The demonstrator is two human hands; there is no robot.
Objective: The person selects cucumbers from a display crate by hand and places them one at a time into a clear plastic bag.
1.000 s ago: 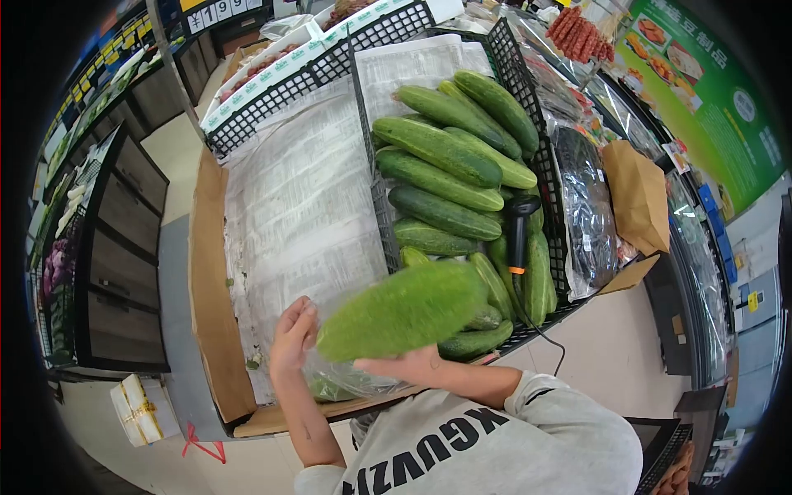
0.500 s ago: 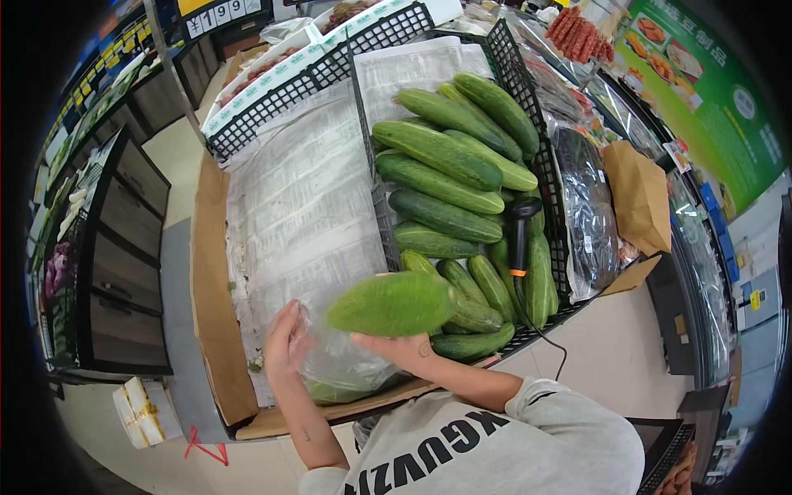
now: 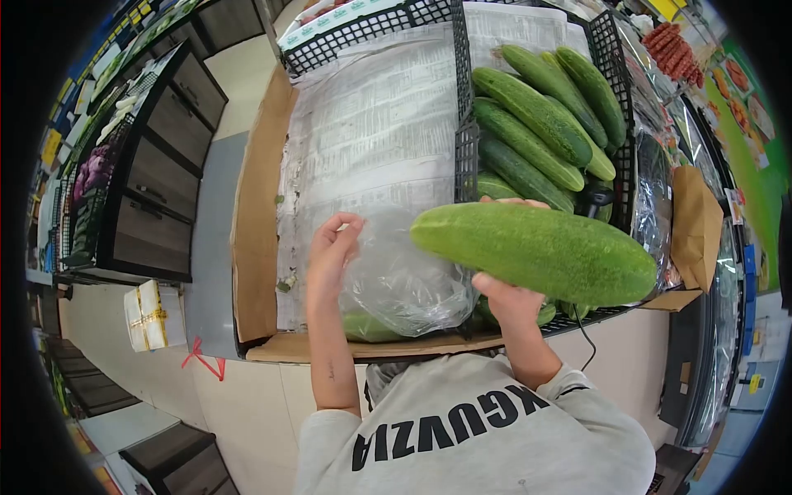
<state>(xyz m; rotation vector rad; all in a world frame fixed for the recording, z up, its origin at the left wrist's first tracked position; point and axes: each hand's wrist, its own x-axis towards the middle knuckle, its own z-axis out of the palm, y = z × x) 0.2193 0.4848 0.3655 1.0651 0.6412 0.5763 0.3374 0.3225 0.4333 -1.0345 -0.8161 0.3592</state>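
One gourd point(image 3: 536, 253) lies in the grasp of the right hand point(image 3: 516, 307), thumb on its near side and fingers around its far side. It is held above the stand, one end pointing toward the left hand point(image 3: 330, 252) and the other reaching out to the right.

The left hand, thumb and fingers drawn together, pinches the edge of a clear bag point(image 3: 408, 280), which spreads to its right, between the two hands. Just below the bag, near the left forearm, rests a green melon point(image 3: 371, 327); whether it is inside cannot be told.

Beyond the left hand stretches white paper point(image 3: 371, 124), with a cardboard wall point(image 3: 256, 231) on its left. Beyond the right hand, cucumbers point(image 3: 536, 115) are piled behind a black mesh divider point(image 3: 466, 99). A black scanner point(image 3: 596, 198) shows past the gourd, partly hidden. Farther right of that hand stands a brown bag point(image 3: 695, 216), and farther still hang sausages point(image 3: 672, 51). Well left of the left hand are a cabinet point(image 3: 157, 198) and, on the floor, a white box point(image 3: 148, 318).
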